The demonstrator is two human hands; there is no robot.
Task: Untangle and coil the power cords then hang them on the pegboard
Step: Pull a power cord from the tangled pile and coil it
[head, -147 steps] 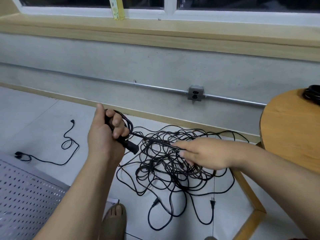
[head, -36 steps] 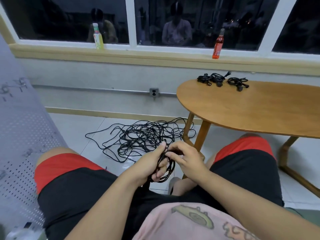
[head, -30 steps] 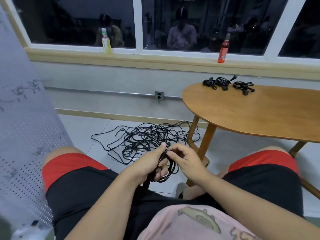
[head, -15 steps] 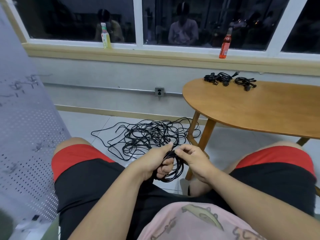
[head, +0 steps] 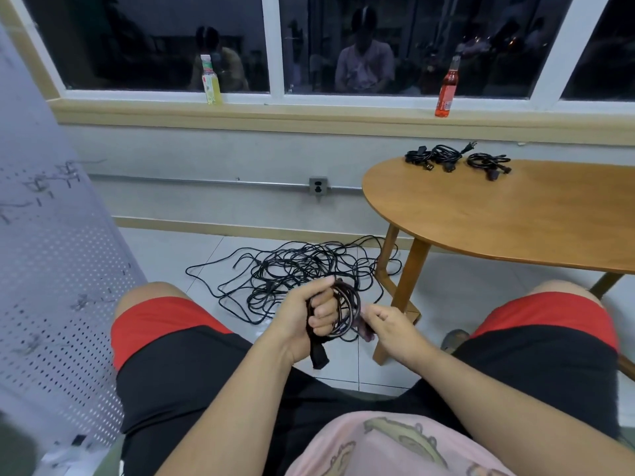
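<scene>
Cord (head: 347, 309) in small black loops sits at the middle of the frame, over the lap; the left hand (head: 305, 321) has its fingers (head: 321, 312) curled tight round the bundle, one plug end hanging below the fist; the right hand (head: 390, 333) pinches the loose tail at the coil's lower right edge. Light stuff, I'd judge, limp yet springy, so the loops will slip open unless held across all turns at once; the best grip is where the left hand has it. More cords lie in a tangle (head: 292, 269) on the floor beyond; three finished coils (head: 457, 159) rest on the counter (head: 515, 228), upper right; the pegboard (head: 58, 269) stands at left.
</scene>
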